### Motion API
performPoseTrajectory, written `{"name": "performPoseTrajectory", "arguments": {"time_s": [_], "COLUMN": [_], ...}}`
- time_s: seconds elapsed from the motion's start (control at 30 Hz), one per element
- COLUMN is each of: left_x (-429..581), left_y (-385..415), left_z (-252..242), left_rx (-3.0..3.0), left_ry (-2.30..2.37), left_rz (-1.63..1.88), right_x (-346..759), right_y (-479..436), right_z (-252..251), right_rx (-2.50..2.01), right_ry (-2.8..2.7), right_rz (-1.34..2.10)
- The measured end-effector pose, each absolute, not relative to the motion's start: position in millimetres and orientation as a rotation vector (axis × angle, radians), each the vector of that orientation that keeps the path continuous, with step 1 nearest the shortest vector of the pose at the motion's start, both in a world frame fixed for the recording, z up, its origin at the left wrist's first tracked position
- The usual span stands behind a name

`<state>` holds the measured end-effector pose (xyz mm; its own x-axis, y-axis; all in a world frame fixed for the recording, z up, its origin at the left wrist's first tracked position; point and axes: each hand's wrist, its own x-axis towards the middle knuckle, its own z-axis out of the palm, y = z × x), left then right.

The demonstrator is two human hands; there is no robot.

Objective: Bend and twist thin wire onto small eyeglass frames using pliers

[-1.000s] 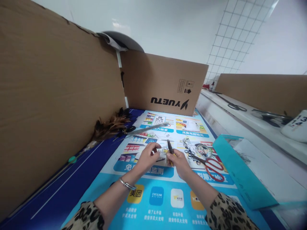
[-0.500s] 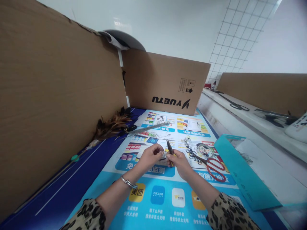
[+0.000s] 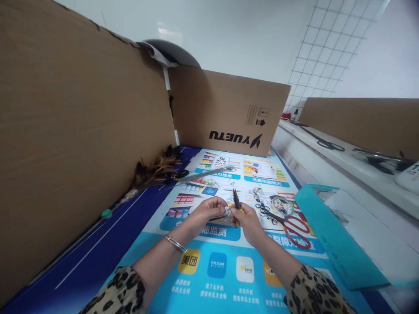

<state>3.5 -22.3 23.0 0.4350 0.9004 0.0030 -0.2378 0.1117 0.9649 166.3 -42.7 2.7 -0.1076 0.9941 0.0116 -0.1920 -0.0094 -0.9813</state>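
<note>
Thin silvery wire [image 3: 227, 211], likely light, springy, best end-gripped, is pinched by left hand [image 3: 207, 213]; black-nosed, yellow-handled pliers [image 3: 236, 199] are held by right hand [image 3: 250, 224].

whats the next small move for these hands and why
Perhaps turn the pliers toward the small shiny piece: the right hand holds them with the tips pointing forward, away from the piece, while the left hand pinches it close by.

scissors [image 3: 284, 221]: right of pliers [image 3: 236, 199] | box [image 3: 340, 244]: right of scissors | duster [image 3: 157, 170]: left of pliers
</note>
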Motion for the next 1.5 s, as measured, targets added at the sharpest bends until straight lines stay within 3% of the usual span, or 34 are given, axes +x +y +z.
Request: {"name": "performPoseTrajectory", "arguments": {"time_s": [1.5], "left_x": [4], "left_y": [-15], "left_z": [12], "left_rx": [1.892], "left_ry": [1.158], "left_rz": [1.119], "right_x": [167], "right_y": [-44], "right_z": [9], "right_rx": [-1.099], "right_ry": [-1.320], "right_rz": [1.304]}}
